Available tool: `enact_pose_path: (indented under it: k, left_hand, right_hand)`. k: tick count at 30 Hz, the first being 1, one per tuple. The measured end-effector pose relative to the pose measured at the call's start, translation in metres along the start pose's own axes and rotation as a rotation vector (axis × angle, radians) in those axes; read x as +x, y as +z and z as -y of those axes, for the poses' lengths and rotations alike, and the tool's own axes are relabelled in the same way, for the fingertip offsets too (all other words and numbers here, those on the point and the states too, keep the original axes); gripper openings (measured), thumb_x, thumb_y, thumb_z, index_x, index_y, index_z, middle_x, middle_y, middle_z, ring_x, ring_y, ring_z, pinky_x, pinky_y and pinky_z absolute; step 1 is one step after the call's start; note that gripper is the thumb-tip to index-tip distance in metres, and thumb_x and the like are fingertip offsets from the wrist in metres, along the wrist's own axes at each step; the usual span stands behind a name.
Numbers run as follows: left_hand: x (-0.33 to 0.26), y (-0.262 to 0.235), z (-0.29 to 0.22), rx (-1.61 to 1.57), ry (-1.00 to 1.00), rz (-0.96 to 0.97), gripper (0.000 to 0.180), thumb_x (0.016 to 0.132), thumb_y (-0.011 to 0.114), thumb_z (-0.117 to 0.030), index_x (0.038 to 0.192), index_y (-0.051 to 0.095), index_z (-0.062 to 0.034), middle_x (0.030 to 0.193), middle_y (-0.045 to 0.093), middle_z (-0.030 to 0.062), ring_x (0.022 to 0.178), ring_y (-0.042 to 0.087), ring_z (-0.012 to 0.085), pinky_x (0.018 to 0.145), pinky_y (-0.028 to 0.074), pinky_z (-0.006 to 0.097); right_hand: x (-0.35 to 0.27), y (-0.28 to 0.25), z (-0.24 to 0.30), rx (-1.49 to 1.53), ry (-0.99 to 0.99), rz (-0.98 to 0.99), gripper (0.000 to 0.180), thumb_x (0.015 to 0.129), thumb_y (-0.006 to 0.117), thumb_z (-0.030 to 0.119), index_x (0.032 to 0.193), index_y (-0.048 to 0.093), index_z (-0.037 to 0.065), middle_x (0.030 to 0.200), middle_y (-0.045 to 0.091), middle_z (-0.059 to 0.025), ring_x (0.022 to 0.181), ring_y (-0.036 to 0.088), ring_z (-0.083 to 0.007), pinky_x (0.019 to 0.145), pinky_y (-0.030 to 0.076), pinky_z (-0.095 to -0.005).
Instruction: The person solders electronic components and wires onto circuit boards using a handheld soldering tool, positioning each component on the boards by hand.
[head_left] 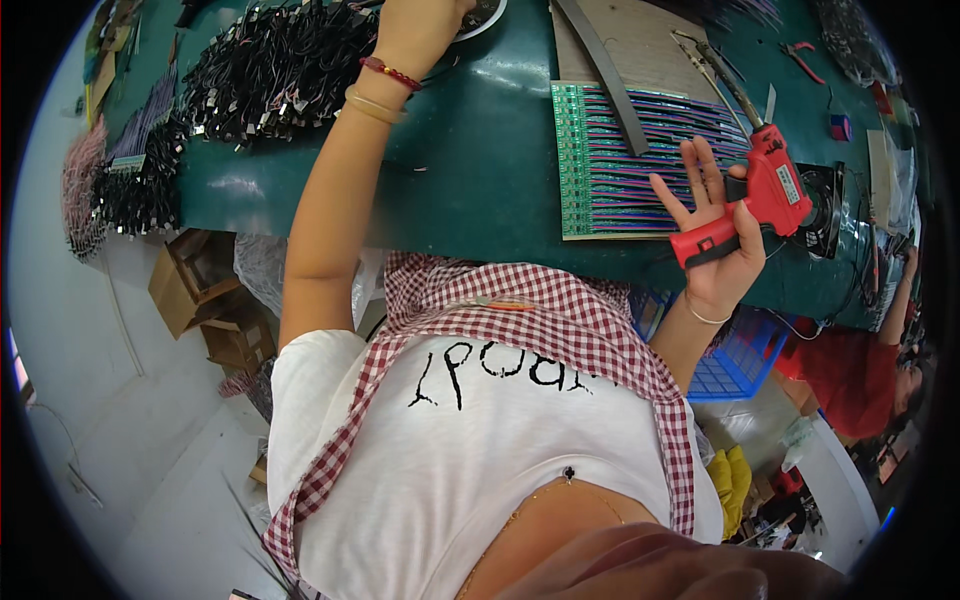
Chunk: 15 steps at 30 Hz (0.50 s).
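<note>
My right hand (pixel 715 245) holds a red soldering gun (pixel 780 190) by its handle, between thumb and palm, with several fingers stretched out. The gun's long metal tip points up and away to the left. Just left of that hand lies a panel of green circuit boards (pixel 573 160) with rows of purple and dark wires (pixel 650 190). A grey strip (pixel 605 75) lies across the panel's far part. My left hand (pixel 420 30) reaches to the far edge, beside a round dish (pixel 480 22) with a pale rim. Its fingers are mostly cut off by the picture's edge.
Bundles of black cables with white connectors (pixel 285 75) cover the far left of the green table (pixel 480 190). Red-handled pliers (pixel 803 62) and a black fan-like device (pixel 822 210) are at right. A blue crate (pixel 735 360) stands below; a co-worker in red (pixel 845 380) is at right.
</note>
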<state>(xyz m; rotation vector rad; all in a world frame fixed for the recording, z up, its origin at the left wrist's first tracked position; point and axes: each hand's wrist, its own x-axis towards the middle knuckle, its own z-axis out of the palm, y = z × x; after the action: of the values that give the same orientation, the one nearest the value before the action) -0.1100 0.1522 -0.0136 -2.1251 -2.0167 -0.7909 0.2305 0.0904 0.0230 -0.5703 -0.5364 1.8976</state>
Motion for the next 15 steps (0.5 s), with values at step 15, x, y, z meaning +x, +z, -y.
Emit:
enact_pose_path:
  k: [15]
  left_hand:
    - [0.006,0.007,0.007,-0.100,0.087,0.173,0.018,0.073,0.060,-0.010,0.089,0.056,-0.0020,0.089,0.053,0.0194,0.079,0.055,0.0348,0.070,0.045,0.041]
  right_hand:
    - [0.003,0.009,0.000,-0.021,0.000,0.026,0.032,0.081,0.052,0.011,0.112,0.047,0.004,0.131,0.035,-0.0301,0.131,0.023,-0.0374,0.100,0.017,-0.0671]
